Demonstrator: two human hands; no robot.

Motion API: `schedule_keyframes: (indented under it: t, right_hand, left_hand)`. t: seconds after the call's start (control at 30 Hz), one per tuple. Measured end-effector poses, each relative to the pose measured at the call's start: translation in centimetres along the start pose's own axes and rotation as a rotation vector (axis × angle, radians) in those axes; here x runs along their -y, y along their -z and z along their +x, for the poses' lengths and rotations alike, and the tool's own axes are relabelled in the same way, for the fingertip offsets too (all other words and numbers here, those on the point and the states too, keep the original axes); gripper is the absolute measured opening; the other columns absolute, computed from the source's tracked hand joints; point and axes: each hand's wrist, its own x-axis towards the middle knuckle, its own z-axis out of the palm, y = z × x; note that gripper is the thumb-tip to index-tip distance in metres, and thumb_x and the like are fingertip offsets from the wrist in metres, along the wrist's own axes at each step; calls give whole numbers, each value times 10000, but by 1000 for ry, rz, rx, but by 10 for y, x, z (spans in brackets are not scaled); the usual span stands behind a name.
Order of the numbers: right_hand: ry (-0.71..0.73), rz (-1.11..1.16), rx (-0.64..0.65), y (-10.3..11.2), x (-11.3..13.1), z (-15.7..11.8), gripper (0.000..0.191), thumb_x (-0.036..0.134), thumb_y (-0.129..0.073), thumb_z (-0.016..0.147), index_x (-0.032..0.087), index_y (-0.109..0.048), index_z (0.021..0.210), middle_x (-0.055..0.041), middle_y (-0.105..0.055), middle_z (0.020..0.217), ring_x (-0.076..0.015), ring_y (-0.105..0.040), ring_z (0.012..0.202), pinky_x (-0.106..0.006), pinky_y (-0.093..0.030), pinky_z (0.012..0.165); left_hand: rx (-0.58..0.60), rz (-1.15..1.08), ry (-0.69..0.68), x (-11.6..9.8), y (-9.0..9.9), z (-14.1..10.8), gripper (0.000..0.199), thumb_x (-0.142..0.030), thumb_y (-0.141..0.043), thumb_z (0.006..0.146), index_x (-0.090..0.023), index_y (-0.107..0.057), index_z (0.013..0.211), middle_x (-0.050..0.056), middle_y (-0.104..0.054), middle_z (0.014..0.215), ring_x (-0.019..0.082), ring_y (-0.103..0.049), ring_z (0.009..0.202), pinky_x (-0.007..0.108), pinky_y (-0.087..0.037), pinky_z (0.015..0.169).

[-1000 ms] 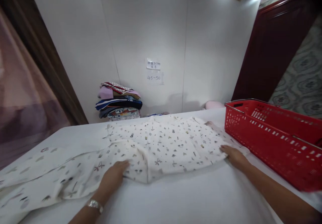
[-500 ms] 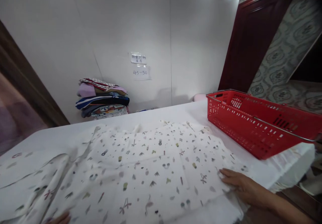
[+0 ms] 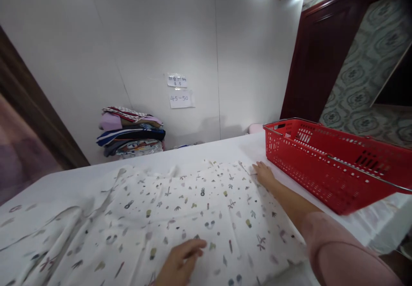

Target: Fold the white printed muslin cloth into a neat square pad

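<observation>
A thin white cloth [image 3: 193, 200] printed with small plants, sunglasses and other motifs lies spread and slightly wrinkled before me. My right hand [image 3: 264, 175] reaches to its far right corner, fingers apart and resting at the edge, close to the red basket [image 3: 305, 170]. Over the near middle of the fabric is my left hand [image 3: 182, 260], its fingers loosely bent and the thumb apart from them. Nothing shows in its grasp. On the left the cloth is folded and overlaps itself; its near edge runs out of view.
The basket with metal handles stands on the white-covered table [image 3: 225, 151] at the right. A pile of folded clothes [image 3: 131, 132] sits beyond the table's far edge, against the grey wall [image 3: 167, 28]. Two paper labels [image 3: 180, 99] are stuck there. A brown curtain [image 3: 41, 101] hangs at left.
My right hand has moved from the cloth's near right edge to its far right corner. My left hand has come in from the lower left to the near middle.
</observation>
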Motion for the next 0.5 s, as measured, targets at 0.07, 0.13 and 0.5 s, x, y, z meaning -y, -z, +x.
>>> schedule_keyframes:
  t: [0.07,0.13,0.5]
  right_hand:
    - [-16,18,4,5,-3,10,471,5,-406,750,141,-590,1163,-171,-494,1307,-287,-386,1257,-449,-324,980]
    - [-22,45,7,15,-7,17,375,39,-410,770,134,-645,1046,-171,-609,1146,-280,-504,1138,-395,-379,909]
    - [510,556,268,80,86,-149,235,292,-478,838,188,-630,693,25,-593,551,-88,-452,466,-194,-285,450]
  left_hand:
    - [71,-94,-41,-7,-26,10,342,-464,-535,764,-222,-694,947,57,-681,947,213,-613,910,303,-470,854]
    - [112,-187,-49,-11,-43,19,332,-462,-553,767,-211,-696,930,62,-682,884,212,-614,876,308,-462,838]
    - [114,-888,165,-51,-75,27,600,-636,-556,707,-260,-571,1175,120,-539,1260,268,-603,981,419,-494,779]
